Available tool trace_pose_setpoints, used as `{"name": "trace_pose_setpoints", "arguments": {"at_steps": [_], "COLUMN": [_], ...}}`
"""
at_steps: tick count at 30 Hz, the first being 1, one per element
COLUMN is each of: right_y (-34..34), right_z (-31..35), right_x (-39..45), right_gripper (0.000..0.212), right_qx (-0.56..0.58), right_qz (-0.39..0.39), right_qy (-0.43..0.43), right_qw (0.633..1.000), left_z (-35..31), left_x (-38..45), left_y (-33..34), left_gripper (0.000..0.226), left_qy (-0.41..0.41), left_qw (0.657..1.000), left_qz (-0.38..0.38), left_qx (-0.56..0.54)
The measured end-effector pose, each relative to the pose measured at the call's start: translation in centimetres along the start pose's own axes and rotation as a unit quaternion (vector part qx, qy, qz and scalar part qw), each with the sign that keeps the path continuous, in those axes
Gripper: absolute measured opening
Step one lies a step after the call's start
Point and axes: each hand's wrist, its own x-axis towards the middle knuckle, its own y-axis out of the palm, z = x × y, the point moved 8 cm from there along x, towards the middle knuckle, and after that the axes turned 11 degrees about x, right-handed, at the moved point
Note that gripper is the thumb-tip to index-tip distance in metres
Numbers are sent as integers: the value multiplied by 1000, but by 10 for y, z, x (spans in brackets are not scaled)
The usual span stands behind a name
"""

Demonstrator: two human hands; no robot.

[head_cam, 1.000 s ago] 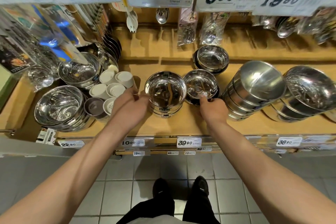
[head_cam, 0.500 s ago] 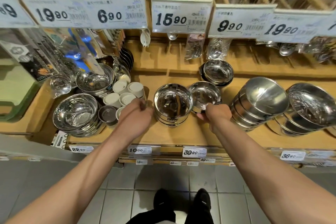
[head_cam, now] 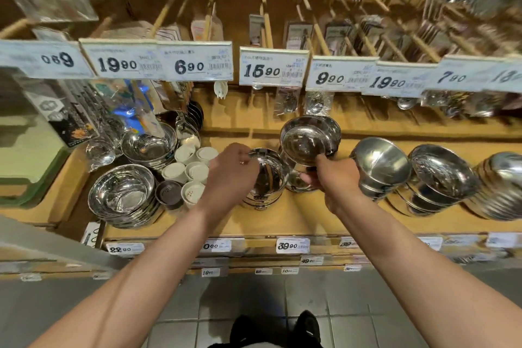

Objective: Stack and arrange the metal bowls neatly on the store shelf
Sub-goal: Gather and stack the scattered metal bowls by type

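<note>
Bowls of polished metal fill a wooden store shelf [head_cam: 282, 223], seen from above through a head-worn camera. The person's left hand [head_cam: 230, 175] rests on the near rim of a short stack of bowls [head_cam: 265, 181] at the shelf's middle, fingers curled over the edge, steadying it. The right hand [head_cam: 336, 178] is clamped on a single lifted bowl [head_cam: 303, 141] — thumb inside the rim, fingers beneath — tilted toward the viewer and held clear of the shelf, just right of the stack. Another bowl [head_cam: 296, 182] sits under it on the shelf. Tilted rows of larger bowls [head_cam: 440, 178] lie to the right; small white cups [head_cam: 195, 169] stand to the left.

The step in hand looks like nesting the lifted bowl. Next it probably needs levelling and centring over the steadied stack, then a gentle lowering — thin steel slides easily.
</note>
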Motion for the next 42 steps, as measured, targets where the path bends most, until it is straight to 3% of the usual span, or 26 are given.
{"name": "trace_pose_setpoints", "arguments": {"at_steps": [4, 9, 14, 17, 22, 30, 33, 35, 37, 42], "right_y": [7, 11, 2, -5, -23, -75, -104, -127, -148, -179], "right_z": [2, -1, -4, 7, 20, 32, 38, 46, 51, 55], "right_x": [-32, -61, -67, -65, -65, -54, -45, -37, -31, -17], "right_gripper": [8, 2, 26, 36, 25, 20, 22, 23, 21, 13], "right_qx": [19, 4, -69, -51, -15, 55, 80, 108, 129, 165], "right_qz": [54, 108, 137, 164, 246, 199, 167, 145, 130, 112], "right_qy": [-7, -24, 9, 13, 47, 99, 93, 88, 90, 82], "right_qw": [998, 994, 988, 985, 968, 973, 978, 980, 979, 977], "left_z": [-14, -5, -3, -9, -23, -65, -90, -103, -106, -102], "left_x": [-4, -4, 2, 5, 4, -7, -9, -1, 21, 84], "left_y": [29, 41, 22, 12, 15, 62, 85, 97, 102, 108], "left_gripper": [39, 17, 14, 23, 13, 19, 15, 33, 45, 19], "left_qy": [-30, -45, -65, -42, -14, 62, 85, 78, 30, -9], "left_qw": [996, 989, 981, 988, 990, 981, 961, 949, 960, 989], "left_qz": [63, 42, 12, 35, 69, 171, 253, 292, 263, 138], "left_qx": [-62, -131, -183, -145, -121, -62, -69, -86, -93, 51]}}
